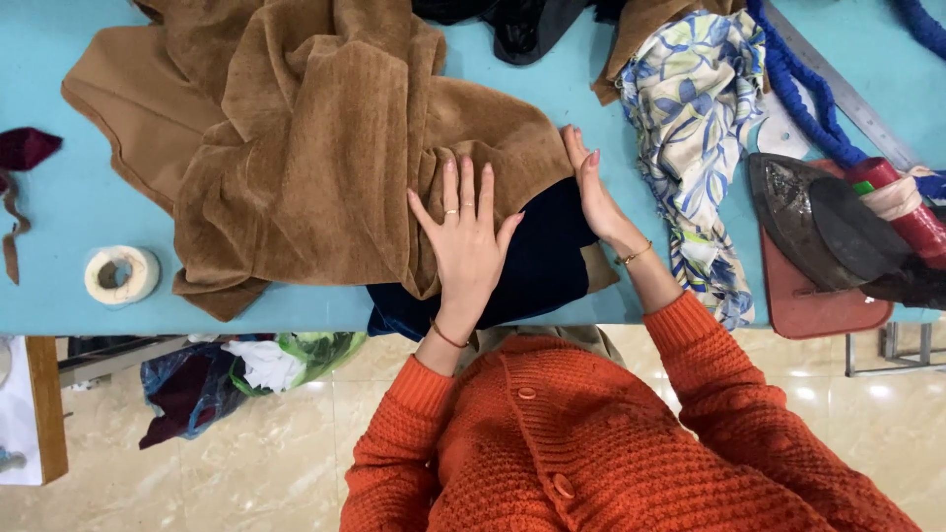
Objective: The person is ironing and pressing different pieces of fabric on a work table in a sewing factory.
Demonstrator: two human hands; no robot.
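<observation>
On blue table point(59, 227): rumpled brown corduroy cloth point(325, 148); both hands' fingers flat, extended, grasping nothing.

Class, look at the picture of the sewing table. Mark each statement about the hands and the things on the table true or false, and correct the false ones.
1. The left hand lies flat on brown fabric. True.
2. The right hand holds the iron. False: it rests on the fabric, apart from the iron.
3. A tape roll lies on the table. True.
4. The dark blue cloth covers the brown fabric. False: it lies beneath.
</observation>
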